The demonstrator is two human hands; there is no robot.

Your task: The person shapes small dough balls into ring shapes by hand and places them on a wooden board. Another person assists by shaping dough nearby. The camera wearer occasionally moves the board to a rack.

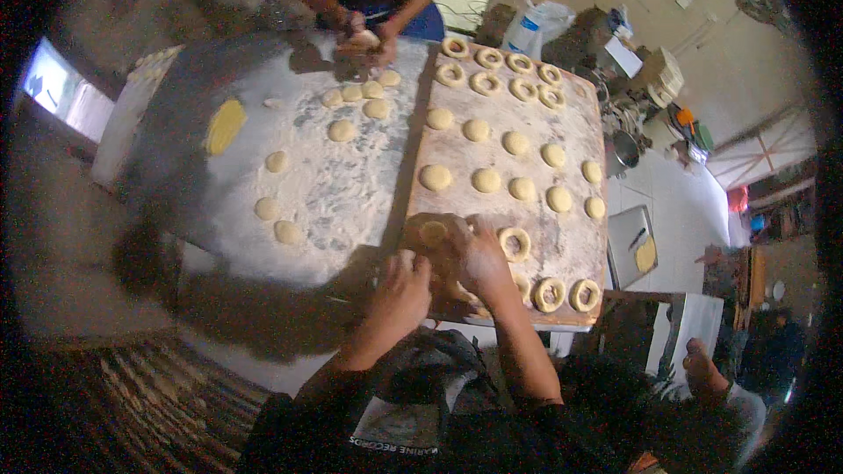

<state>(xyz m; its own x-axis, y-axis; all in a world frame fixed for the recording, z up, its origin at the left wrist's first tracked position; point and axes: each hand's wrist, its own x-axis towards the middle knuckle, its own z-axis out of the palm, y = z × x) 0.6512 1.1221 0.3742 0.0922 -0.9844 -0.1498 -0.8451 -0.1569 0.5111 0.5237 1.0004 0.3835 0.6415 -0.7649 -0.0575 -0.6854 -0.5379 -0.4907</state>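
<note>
My left hand (403,288) is at the near left corner of a floured wooden board (562,233), its fingers curled in. Whether anything is inside them I cannot make out. Just to its right, my right hand (483,262) reaches over the board, white with flour and smeared by motion. Its fingers are close to a shaded dough ring (432,233); whether they touch it is unclear. Beside that hand lies a pale dough ring (515,245), with more rings (550,295) along the near edge. Two rows of round dough pieces (486,180) cross the board's middle.
Opposite me a person's hands (367,46) work a dough piece over the floured metal table (198,202). On it lie several dough balls (342,130) and a flat yellow dough slab (226,127). At right are a metal tray (630,250) and pots (623,151).
</note>
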